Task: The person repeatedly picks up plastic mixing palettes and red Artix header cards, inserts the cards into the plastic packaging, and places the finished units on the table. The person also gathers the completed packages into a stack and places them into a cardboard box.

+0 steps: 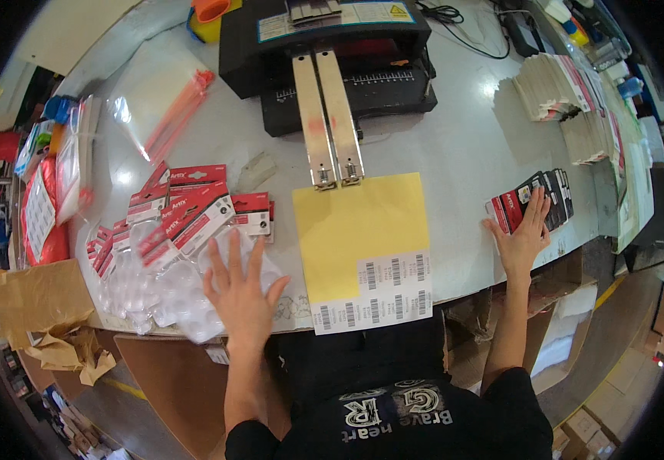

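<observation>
On the grey worktable [462, 146], in front of the black heat-sealing machine [324, 54], lies a yellow sheet [355, 222] with white barcode labels [389, 287] along its near edge. Two metal bars [330, 123] reach out from the machine and end at the far edge of the yellow sheet.

To the left of the yellow sheet, the left hand [241, 290] is spread flat, fingers wide, palm down on a heap of clear plastic blister shells [155, 295]; it grips nothing. Just beyond that heap, still left of the sheet, lie red-and-white header cards [194, 211] in a loose scatter, some overlapping the blisters. Farther left of the sheet sit clear bags with red contents [48, 199] and crumpled brown paper [40, 307].

To the right of the yellow sheet, the right hand [525, 236] rests open with fingers splayed on a fanned row of black-and-red cards [554, 195] near the table edge, pressing down and not closed around them. Beyond these, farther right of the sheet, stand stacks of pale printed cards [554, 84].
</observation>
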{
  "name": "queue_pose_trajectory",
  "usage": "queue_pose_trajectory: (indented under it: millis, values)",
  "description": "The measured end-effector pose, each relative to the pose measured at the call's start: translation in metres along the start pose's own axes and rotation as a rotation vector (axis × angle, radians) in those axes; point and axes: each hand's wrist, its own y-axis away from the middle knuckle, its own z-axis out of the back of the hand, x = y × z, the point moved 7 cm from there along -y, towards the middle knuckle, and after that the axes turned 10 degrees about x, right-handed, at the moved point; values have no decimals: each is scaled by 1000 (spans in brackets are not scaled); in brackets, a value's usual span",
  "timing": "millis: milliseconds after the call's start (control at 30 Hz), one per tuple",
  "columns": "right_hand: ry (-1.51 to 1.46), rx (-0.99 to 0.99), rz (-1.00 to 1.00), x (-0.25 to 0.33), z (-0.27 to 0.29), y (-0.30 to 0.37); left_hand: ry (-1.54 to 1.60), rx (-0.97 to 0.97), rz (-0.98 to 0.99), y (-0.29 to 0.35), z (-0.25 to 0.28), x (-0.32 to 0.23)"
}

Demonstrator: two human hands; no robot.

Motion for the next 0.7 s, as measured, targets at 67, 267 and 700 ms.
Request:
queue_pose_trajectory:
  millis: [67, 267, 700]
  values:
    - [2, -78, -21, 4, 7, 1, -35, 95, -2, -2, -6, 17]
    - [-45, -9, -21, 3, 5, -5, -60, 100, -38, -8, -18, 79]
    - [-392, 86, -98, 23, 35, -1, 254, -132, -89, 19, -2, 37]
